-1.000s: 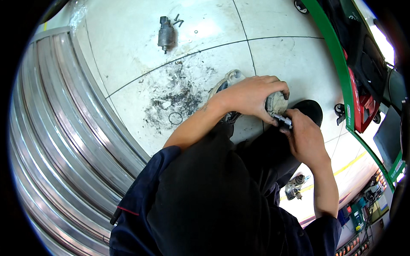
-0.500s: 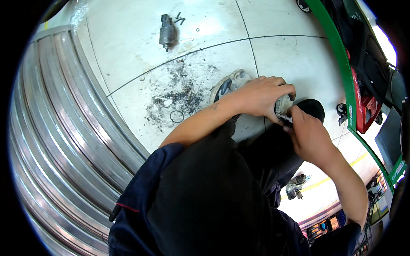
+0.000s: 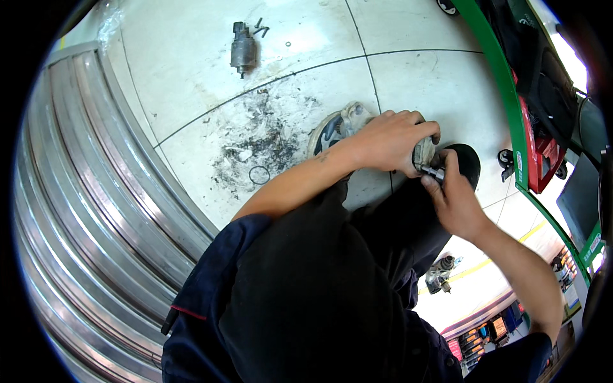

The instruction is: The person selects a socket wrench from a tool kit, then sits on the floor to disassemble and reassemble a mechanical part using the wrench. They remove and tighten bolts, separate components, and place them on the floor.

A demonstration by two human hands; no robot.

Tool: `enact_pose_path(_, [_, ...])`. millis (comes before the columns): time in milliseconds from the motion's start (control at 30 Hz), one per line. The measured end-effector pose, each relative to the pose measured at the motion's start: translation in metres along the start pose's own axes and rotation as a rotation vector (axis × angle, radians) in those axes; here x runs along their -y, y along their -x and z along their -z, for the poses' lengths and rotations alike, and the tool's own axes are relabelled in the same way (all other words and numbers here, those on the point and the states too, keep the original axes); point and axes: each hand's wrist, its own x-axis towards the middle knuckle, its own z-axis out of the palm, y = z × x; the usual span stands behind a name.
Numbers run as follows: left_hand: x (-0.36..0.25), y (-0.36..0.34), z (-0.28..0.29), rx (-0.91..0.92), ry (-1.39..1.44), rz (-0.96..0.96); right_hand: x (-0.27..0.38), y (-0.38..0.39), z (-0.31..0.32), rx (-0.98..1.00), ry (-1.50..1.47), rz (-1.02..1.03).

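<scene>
My left hand curls around a dirty grey metal part, fingers over its far side and thumb on the near side. Against the part's near end, my right hand pinches a short silver, rod-like tool between thumb and fingers. The tool's rear end is hidden in the hand, so its kind is unclear. Both hands are above my right leg, close to the black shoe. Partly behind my left forearm is a grey and off-white object that I cannot identify.
A grey cylindrical motor-like part lies on the tiles beside small bolts. Dark grime surrounds a thin ring. Ribbed metal fills the left. A green frame curves along the right; another metal part lies near my right leg.
My right hand has shifted its hold slightly, and more of the silver tool shows. My left hand keeps its grip on the metal part. The whole view has shifted a little.
</scene>
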Motion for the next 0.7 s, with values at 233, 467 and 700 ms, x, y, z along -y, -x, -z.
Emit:
enact_pose_path(233, [0.003, 0.004, -0.005, 0.031, -0.048, -0.068, -0.001, -0.002, 0.015, 0.032, 0.447, 0.287])
enact_pose_path(467, [-0.002, 0.003, -0.015, 0.087, -0.053, -0.102, 0.029, 0.006, 0.012, 0.274, -0.613, -0.579])
enact_pose_path(700, [-0.001, 0.001, -0.012, 0.07, -0.066, -0.058, -0.001, -0.001, 0.014, 0.064, 0.63, 0.342])
